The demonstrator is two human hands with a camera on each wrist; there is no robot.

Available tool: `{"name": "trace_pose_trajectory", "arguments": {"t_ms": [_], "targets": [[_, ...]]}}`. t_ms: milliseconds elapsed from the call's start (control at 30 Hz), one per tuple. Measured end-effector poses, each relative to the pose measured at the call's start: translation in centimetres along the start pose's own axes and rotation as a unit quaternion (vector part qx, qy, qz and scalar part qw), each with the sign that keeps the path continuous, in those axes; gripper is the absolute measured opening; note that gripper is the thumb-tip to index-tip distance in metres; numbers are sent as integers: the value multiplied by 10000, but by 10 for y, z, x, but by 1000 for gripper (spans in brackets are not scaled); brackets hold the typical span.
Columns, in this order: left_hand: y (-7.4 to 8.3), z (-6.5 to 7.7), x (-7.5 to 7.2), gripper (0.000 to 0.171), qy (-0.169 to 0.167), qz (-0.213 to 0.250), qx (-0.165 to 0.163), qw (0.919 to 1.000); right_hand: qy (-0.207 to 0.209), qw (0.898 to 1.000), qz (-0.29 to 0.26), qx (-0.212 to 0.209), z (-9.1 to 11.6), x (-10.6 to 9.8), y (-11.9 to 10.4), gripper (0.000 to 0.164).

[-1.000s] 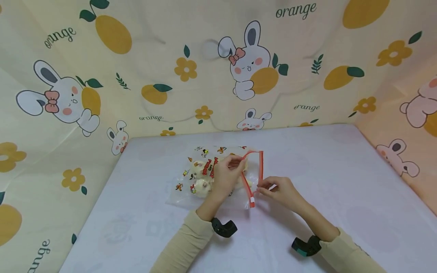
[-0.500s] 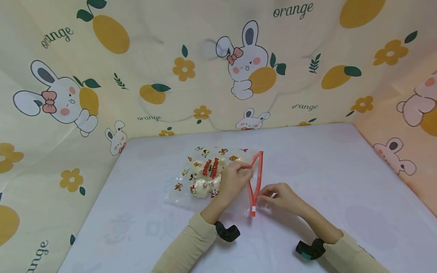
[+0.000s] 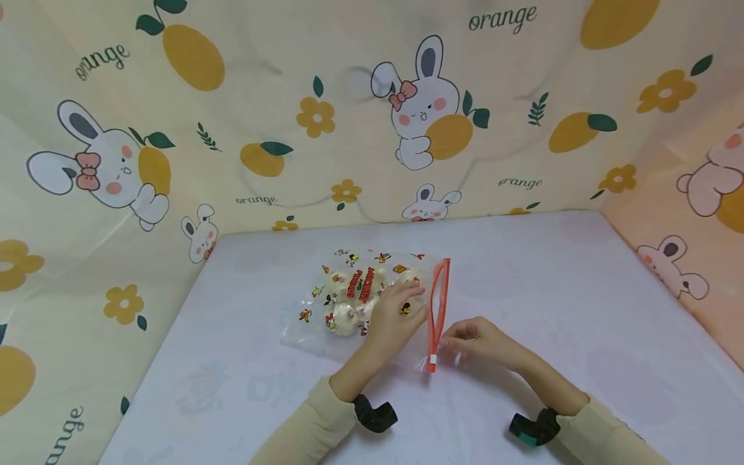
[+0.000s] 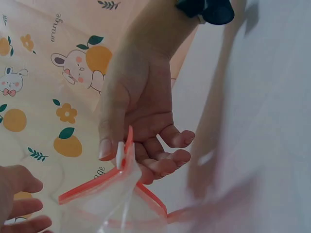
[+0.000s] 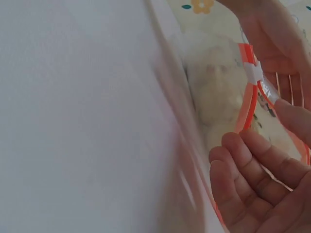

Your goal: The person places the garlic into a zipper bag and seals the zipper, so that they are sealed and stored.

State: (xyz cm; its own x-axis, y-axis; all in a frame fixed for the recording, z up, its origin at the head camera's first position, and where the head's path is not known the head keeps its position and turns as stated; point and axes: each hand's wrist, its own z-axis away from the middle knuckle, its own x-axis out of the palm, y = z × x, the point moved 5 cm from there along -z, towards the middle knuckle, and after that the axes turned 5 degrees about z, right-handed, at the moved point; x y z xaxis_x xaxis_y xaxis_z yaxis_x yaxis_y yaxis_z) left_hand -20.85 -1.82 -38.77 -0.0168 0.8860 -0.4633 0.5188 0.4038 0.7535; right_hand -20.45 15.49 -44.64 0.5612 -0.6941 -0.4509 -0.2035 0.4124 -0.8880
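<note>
A clear zip bag [image 3: 308,332] printed with cartoon figures and red lettering lies on the table, its red-edged mouth facing right. Inside are cream-coloured rounded things [image 3: 345,318], their kind unclear through the plastic. My left hand [image 3: 398,316] is over the bag's right part, fingers extended close to the red zip strip [image 3: 446,278]. My right hand [image 3: 488,342] is beside the strip's near end, fingers loosely bent. In the right wrist view its fingertips [image 5: 243,138] are at the strip, with no pinch visible. A white slider [image 3: 433,359] sits at the strip's near end, and the two lips stand apart.
A white cloth covers the table [image 3: 232,387]. Behind it hangs a cream curtain [image 3: 360,129] printed with rabbits and oranges, which continues along both sides. Each wrist wears a black camera mount, one on the left wrist [image 3: 376,414] and one on the right [image 3: 535,427].
The left hand has let go of the upper lip and its fingers have straightened. The bag's mouth has narrowed as the lip sank towards the other. My right hand has shifted slightly nearer me.
</note>
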Motion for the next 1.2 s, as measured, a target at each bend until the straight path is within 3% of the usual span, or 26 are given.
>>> {"name": "trace_pose_trajectory", "arguments": {"t_ms": [133,333,600,700,800,933,1033,1100,1200], "targets": [[1,11,-7,20,-92,277,42,9996,-125,9997,-28,218,2,2,2,24],[-4,33,-11,16,-489,803,-418,9947,-585,9959,-416,559,6,9,2,30],[-6,62,-13,15,-995,1453,-883,9804,-856,9934,-501,584,5,20,-1,31],[-12,71,-11,16,-1230,1740,-1278,9686,-898,9929,-555,555,4,23,0,32],[-19,81,-6,20,-1521,2339,-1896,9414,-912,9925,-593,553,2,26,3,32],[-25,96,6,27,-1891,3250,-2934,8789,-924,9912,-748,575,1,28,5,33],[-28,105,18,30,-1944,3695,-3649,8322,-967,9892,-946,569,1,30,4,35],[-29,109,24,31,-1846,3872,-3972,8113,-994,9874,-1083,591,1,31,4,37],[-33,111,32,31,-1583,4093,-4329,7874,-988,9861,-1161,660,0,32,4,41]]}}
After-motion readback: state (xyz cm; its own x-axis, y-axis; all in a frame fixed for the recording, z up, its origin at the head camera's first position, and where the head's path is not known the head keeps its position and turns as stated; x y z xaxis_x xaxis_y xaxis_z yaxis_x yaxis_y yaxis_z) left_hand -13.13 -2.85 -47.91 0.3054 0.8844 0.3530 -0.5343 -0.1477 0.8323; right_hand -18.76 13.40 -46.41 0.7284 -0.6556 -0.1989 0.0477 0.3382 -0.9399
